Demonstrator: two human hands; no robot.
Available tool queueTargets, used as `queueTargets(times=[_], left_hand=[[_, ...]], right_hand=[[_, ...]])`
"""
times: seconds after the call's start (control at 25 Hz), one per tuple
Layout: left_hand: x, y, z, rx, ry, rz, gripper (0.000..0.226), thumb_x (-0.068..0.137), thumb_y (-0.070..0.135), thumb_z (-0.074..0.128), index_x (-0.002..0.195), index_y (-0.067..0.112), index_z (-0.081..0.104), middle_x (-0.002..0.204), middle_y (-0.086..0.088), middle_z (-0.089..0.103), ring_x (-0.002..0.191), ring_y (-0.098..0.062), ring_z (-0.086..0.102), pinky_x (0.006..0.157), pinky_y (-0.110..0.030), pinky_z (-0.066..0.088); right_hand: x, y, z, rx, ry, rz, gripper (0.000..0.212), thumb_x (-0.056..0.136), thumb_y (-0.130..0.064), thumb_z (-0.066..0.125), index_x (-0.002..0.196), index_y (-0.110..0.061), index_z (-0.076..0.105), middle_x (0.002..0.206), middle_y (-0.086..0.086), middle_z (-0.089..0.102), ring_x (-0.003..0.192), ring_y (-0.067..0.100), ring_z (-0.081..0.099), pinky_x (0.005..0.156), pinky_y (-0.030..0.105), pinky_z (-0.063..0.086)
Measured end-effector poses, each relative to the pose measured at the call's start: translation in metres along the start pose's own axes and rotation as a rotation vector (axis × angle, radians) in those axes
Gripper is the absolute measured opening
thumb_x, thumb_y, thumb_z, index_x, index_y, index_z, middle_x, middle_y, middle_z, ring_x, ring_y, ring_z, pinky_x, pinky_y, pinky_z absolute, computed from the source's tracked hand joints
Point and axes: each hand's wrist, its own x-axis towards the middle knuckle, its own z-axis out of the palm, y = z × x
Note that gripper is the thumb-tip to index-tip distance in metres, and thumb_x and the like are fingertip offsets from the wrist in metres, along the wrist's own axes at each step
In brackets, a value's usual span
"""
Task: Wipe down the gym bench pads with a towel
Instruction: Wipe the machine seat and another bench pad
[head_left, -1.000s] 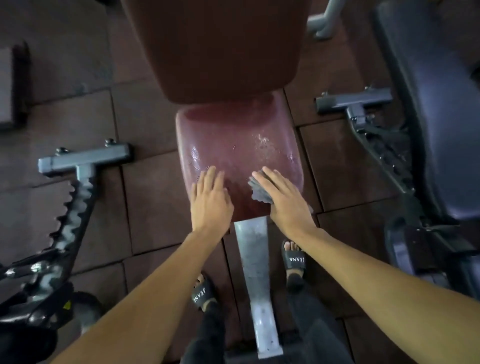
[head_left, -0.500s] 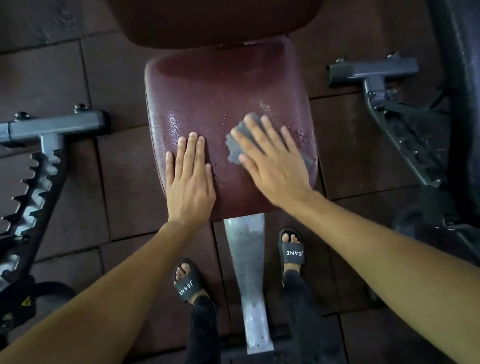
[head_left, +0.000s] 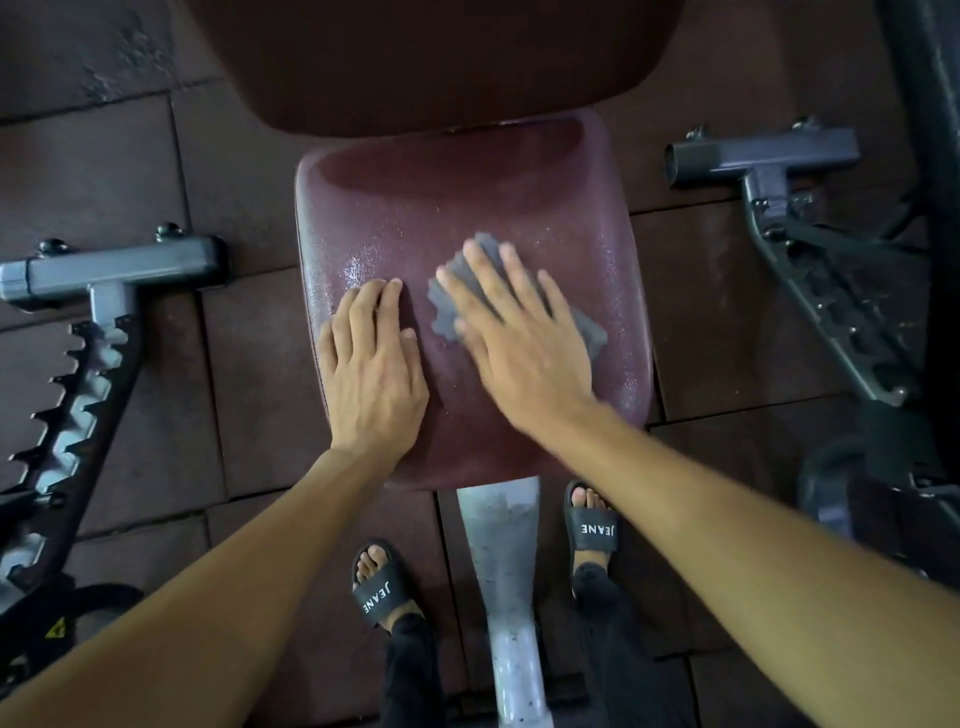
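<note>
1. Covering the ground from edge to edge, dark rubber floor tiles (head_left: 249, 374) lie under all the equipment.
2. A maroon backrest pad (head_left: 426, 57) fills the top of the view, its lower edge overhanging the far end of the seat.
3. The maroon seat pad (head_left: 457, 197) sits in the middle. Its surface glistens with fine droplets, most of them near its left and right sides.
4. A grey toothed adjustment rack (head_left: 78, 395) stands on the floor to the left, and a darker bench frame (head_left: 810, 270) to the right. Both are apart from the seat pad.
5. A pale steel support post (head_left: 506, 561) runs from under the seat pad's near edge toward the person.
6. The right grip (head_left: 524, 353), a bare hand, lies flat with fingers spread and presses the towel onto the seat pad. It is slightly blurred.
7. The left grip (head_left: 374, 374) rests flat on the pad's near left part, fingers straight and close together, holding nothing.
8. The small grey towel (head_left: 447, 306) lies crumpled on the seat pad under the right grip. It shows between and beyond the fingers and past the little-finger side.
9. Two black slide sandals (head_left: 382, 590) marked "JEANE" flank the post.
</note>
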Motion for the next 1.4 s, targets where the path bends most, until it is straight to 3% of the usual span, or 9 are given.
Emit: queueTargets(times=[0.16, 0.28, 0.4, 0.56, 0.76, 1.04, 1.2, 1.32, 1.4], left_hand=[[0.005, 0.000, 0.006, 0.049, -0.045, 0.028, 0.054, 0.102, 0.026, 0.024, 0.154, 0.010, 0.023, 0.162, -0.004, 0.020, 0.151, -0.019, 0.011, 0.123, -0.040, 0.010], [0.004, -0.002, 0.007, 0.074, -0.040, 0.047, 0.055, 0.102, 0.025, 0.022, 0.154, 0.008, 0.023, 0.162, -0.005, 0.019, 0.151, -0.020, 0.010, 0.124, -0.042, 0.010], [0.005, -0.002, 0.009, 0.086, -0.033, 0.054, 0.055, 0.102, 0.023, 0.023, 0.153, 0.006, 0.025, 0.162, -0.007, 0.019, 0.151, -0.021, 0.012, 0.123, -0.044, 0.013], [0.004, -0.003, 0.011, 0.095, -0.007, 0.063, 0.054, 0.102, 0.023, 0.026, 0.152, 0.005, 0.027, 0.161, -0.007, 0.021, 0.151, -0.021, 0.015, 0.123, -0.043, 0.014], [0.004, -0.004, 0.013, 0.071, 0.008, 0.069, 0.053, 0.102, 0.023, 0.025, 0.152, 0.006, 0.027, 0.161, -0.007, 0.022, 0.151, -0.021, 0.015, 0.123, -0.042, 0.014], [0.004, -0.005, 0.014, 0.059, 0.024, 0.079, 0.053, 0.102, 0.023, 0.025, 0.152, 0.006, 0.029, 0.161, -0.007, 0.024, 0.150, -0.021, 0.016, 0.123, -0.042, 0.014], [0.005, -0.007, 0.014, 0.011, 0.021, 0.080, 0.053, 0.102, 0.022, 0.026, 0.152, 0.007, 0.030, 0.160, -0.006, 0.025, 0.150, -0.021, 0.017, 0.123, -0.041, 0.014], [0.004, -0.010, 0.010, -0.234, 0.038, 0.033, 0.050, 0.102, 0.018, 0.027, 0.150, 0.006, 0.033, 0.159, -0.007, 0.029, 0.150, -0.019, 0.018, 0.122, -0.042, 0.015], [0.007, -0.004, 0.005, -0.311, 0.071, -0.063, 0.049, 0.102, 0.017, 0.026, 0.150, 0.008, 0.033, 0.159, -0.005, 0.030, 0.150, -0.017, 0.017, 0.122, -0.044, 0.014]], right_hand=[[0.081, 0.071, -0.015, -0.013, -0.007, 0.205, 0.051, 0.105, -0.038, 0.026, 0.155, -0.031, 0.023, 0.165, 0.001, 0.017, 0.151, 0.028, 0.017, 0.119, 0.049, 0.023], [0.042, 0.090, -0.021, 0.063, 0.006, 0.327, 0.050, 0.107, -0.039, 0.022, 0.157, -0.032, 0.017, 0.166, 0.001, 0.011, 0.152, 0.029, 0.012, 0.120, 0.049, 0.022], [-0.001, 0.049, -0.012, -0.050, -0.009, 0.187, 0.049, 0.107, -0.037, 0.026, 0.156, -0.031, 0.023, 0.164, 0.001, 0.019, 0.151, 0.029, 0.019, 0.119, 0.049, 0.023], [0.073, 0.023, -0.002, -0.047, 0.039, -0.048, 0.048, 0.104, -0.035, 0.030, 0.152, -0.029, 0.033, 0.160, -0.002, 0.032, 0.147, 0.025, 0.030, 0.116, 0.046, 0.027], [0.122, 0.056, -0.004, -0.072, 0.028, 0.082, 0.051, 0.103, -0.039, 0.024, 0.151, -0.026, 0.036, 0.149, 0.000, 0.046, 0.141, 0.027, 0.038, 0.117, 0.047, 0.026], [0.047, 0.044, -0.012, 0.008, 0.040, 0.411, 0.051, 0.107, -0.039, 0.023, 0.157, -0.031, 0.015, 0.165, -0.002, 0.015, 0.152, 0.025, 0.013, 0.122, 0.046, 0.018], [-0.009, -0.021, -0.006, 0.043, -0.049, 0.324, 0.053, 0.106, -0.039, 0.023, 0.157, -0.031, 0.015, 0.165, -0.003, 0.011, 0.153, 0.025, 0.010, 0.122, 0.046, 0.015], [-0.001, -0.061, -0.002, 0.128, -0.058, 0.185, 0.052, 0.104, -0.036, 0.028, 0.155, -0.028, 0.026, 0.164, -0.003, 0.020, 0.152, 0.023, 0.017, 0.120, 0.045, 0.021], [0.016, -0.056, -0.012, 0.317, -0.069, 0.159, 0.049, 0.104, -0.033, 0.030, 0.152, -0.025, 0.034, 0.161, -0.004, 0.029, 0.150, 0.018, 0.023, 0.119, 0.040, 0.024]])
